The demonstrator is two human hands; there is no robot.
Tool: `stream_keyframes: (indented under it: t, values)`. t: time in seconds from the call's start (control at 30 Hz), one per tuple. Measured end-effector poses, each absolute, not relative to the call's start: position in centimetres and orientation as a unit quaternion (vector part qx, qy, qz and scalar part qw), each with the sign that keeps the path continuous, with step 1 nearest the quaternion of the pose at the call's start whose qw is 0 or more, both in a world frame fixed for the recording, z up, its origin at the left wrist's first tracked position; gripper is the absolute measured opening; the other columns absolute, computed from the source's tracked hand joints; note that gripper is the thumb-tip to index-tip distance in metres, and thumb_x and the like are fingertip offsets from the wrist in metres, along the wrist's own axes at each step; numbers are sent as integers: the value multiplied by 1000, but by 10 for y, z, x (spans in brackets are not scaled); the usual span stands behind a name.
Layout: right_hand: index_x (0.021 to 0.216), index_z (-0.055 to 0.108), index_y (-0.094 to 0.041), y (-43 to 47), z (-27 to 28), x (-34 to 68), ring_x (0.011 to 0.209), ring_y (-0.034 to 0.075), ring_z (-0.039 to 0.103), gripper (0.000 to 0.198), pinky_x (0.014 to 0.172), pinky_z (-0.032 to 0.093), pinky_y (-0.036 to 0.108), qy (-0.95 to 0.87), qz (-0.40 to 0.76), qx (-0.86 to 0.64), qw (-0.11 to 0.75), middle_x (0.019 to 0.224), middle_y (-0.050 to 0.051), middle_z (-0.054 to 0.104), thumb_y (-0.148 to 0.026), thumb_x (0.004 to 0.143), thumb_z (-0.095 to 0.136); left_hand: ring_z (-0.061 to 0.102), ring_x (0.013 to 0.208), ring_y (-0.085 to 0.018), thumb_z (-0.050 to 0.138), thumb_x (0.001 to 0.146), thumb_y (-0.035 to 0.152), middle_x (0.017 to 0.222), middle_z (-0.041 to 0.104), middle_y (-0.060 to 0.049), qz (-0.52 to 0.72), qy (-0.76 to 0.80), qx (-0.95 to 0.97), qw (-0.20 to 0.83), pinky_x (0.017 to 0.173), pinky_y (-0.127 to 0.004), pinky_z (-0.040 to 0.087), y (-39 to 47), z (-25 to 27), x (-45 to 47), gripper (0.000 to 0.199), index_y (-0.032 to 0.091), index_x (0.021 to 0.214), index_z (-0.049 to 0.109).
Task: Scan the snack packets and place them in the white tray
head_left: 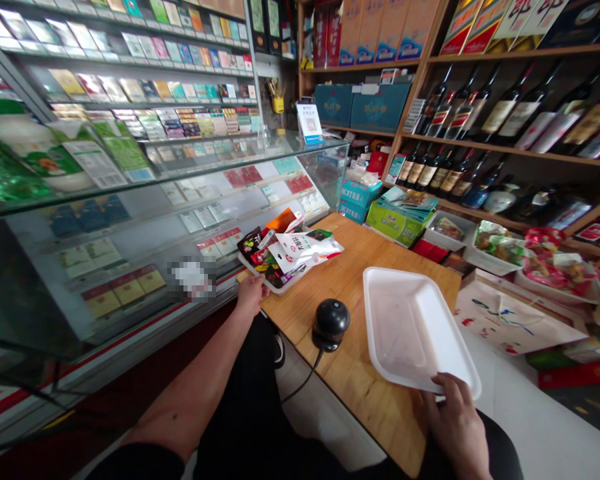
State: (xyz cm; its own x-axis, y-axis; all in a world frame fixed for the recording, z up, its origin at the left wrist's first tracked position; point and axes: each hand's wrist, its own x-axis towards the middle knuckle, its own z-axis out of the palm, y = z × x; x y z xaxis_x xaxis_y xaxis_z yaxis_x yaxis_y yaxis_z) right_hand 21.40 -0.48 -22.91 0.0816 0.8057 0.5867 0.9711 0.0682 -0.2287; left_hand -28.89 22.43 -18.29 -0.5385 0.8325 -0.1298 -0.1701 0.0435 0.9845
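Observation:
My left hand [253, 295] is closed on the near edge of a shallow white tray [283, 289] on the left side of the wooden table. Snack packets [300, 250] in white, red, dark and orange wrappers are heaped in that tray. On the right, my right hand [455, 417] grips the near rim of a white plastic tray [403, 327], thumb underneath and fingers over the edge. This second tray's bare bottom shows. Between the two trays stands a round black device [331, 320] on a cable, apart from both hands.
The wooden table [350, 373] has its near edge at my knees. A glass display counter [145, 267] borders its left side. Behind it are blue and green boxes [395, 217]; several snack trays [497, 247] and a paper bag [515, 317] stand at right, below bottle shelves [510, 143].

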Motion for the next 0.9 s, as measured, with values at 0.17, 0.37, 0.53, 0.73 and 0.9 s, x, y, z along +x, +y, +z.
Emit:
stream_keyframes:
  t: [0.17,0.37,0.53,0.73,0.9]
  values:
    - [116,58,-18,-5,-231,214,90,21,71,35,66,58,30,-672,-115,-667,300,122,12,64,-48,101,51,56,77,-17,67,83,43,86,59,-4,661,657,336,140,75,-29,46,215,-160,-302,30,17,94,55]
    - [111,59,-18,11,-230,204,95,22,69,28,74,59,32,-672,-121,-648,337,117,12,64,-44,101,53,60,92,-29,58,91,54,84,65,-14,465,650,599,-46,92,-41,43,228,-108,-274,39,18,78,66]
    - [113,59,-19,19,-233,200,93,22,69,29,69,59,31,-670,-121,-640,356,116,11,63,-44,101,52,61,91,-37,66,79,64,80,65,-19,353,705,614,-37,89,-46,42,257,-80,-246,50,17,62,64]
    - [116,59,-19,13,-233,203,97,22,69,29,72,59,32,-667,-99,-654,345,120,11,63,-42,102,50,61,68,-27,67,76,34,66,63,-12,416,680,590,129,65,-33,40,278,-79,-237,24,18,60,59]
    - [116,60,-19,11,-233,203,97,22,69,28,71,58,32,-661,-105,-659,342,119,11,63,-40,101,50,63,58,-19,52,91,34,78,70,-10,479,640,573,178,54,-27,41,262,-77,-227,24,17,74,55]
